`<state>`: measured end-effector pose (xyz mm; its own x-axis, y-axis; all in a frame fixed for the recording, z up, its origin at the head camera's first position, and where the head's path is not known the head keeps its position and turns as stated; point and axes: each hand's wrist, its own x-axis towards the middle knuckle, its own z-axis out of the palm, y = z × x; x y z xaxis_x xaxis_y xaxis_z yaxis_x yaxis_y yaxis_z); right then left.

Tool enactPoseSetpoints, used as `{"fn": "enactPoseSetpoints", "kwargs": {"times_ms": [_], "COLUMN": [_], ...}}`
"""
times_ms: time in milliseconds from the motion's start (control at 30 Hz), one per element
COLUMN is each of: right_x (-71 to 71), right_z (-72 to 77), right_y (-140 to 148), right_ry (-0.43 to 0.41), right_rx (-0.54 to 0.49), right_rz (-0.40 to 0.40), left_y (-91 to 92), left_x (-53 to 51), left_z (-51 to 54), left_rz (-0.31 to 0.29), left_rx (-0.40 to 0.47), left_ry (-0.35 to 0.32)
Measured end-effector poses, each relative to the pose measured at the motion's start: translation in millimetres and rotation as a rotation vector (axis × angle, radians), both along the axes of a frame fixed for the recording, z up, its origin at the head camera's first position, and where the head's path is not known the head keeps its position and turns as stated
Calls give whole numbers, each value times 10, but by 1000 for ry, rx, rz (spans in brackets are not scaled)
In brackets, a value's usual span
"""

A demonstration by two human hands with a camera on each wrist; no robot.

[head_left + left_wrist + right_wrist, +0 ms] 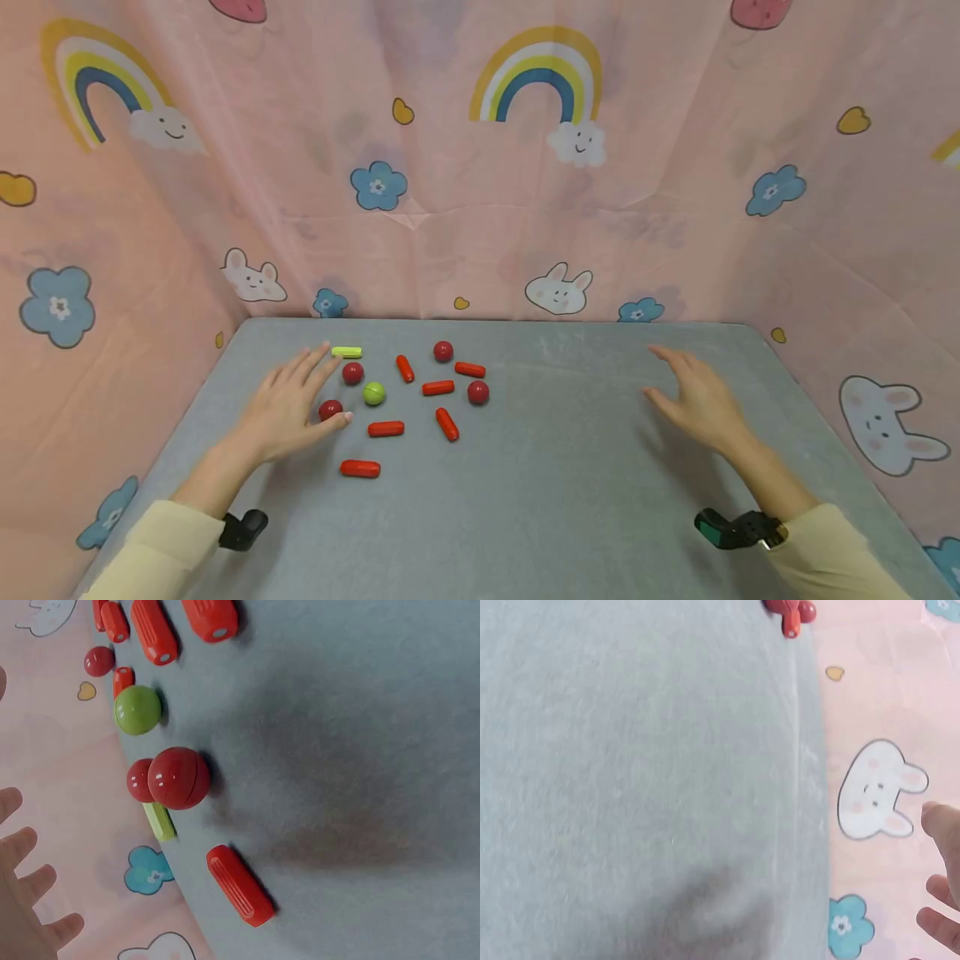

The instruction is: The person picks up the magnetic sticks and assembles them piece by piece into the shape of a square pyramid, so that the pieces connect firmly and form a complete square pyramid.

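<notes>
My left hand (288, 408) hovers over the left of the grey table, fingers spread and holding nothing. Just beyond its thumb and fingers lie a dark red ball (330, 410), a second red ball (352, 372), a green ball (374, 393) and a yellow-green ridged stick (347, 352). In the left wrist view a red ridged stick (240, 886) lies apart from the balls; the hand covers it in the head view. My right hand (697, 400) is raised over the table's right side, fingers extended, nothing in it.
Several more short red sticks (386, 428) lie scattered left of centre, one (360, 469) nearest the front. Farther back are red balls (443, 351) (478, 392). A pink patterned cloth (480, 233) hangs behind and beside the grey table (555, 483). Both wrists carry black devices (243, 530).
</notes>
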<state>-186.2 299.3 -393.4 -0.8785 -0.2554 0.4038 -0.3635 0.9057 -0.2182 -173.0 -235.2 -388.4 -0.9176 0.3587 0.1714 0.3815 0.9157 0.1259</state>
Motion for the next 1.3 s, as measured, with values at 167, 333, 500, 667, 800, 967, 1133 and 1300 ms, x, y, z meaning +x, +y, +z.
{"fn": "enactPoseSetpoints", "kwargs": {"times_ms": [167,333,500,667,800,967,1133,1300], "right_x": [-32,-53,-63,-80,-104,-115,-125,-113], "right_z": [3,-44,-127,-203,-277,-362,-429,-513], "right_y": [-120,-253,-397,-566,-699,-863,-1042,-1246], "right_ry": [-20,-40,-78,-108,-127,-174,-214,-258], "right_rx": [-52,-94,-155,-195,-210,-239,-294,-372], "right_rz": [38,78,96,106,124,153,168,157], "left_y": [2,-17,2,25,44,71,85,97], "left_x": [92,202,322,418,471,510,519,513], "left_z": [-20,-83,-181,-287,-375,-469,-532,-577], "left_rz": [-37,-49,-43,-31,-7,13,25,17], "left_rx": [48,108,175,234,261,304,363,403], "left_ry": [40,52,24,-19,-57,-105,-186,-232]}}
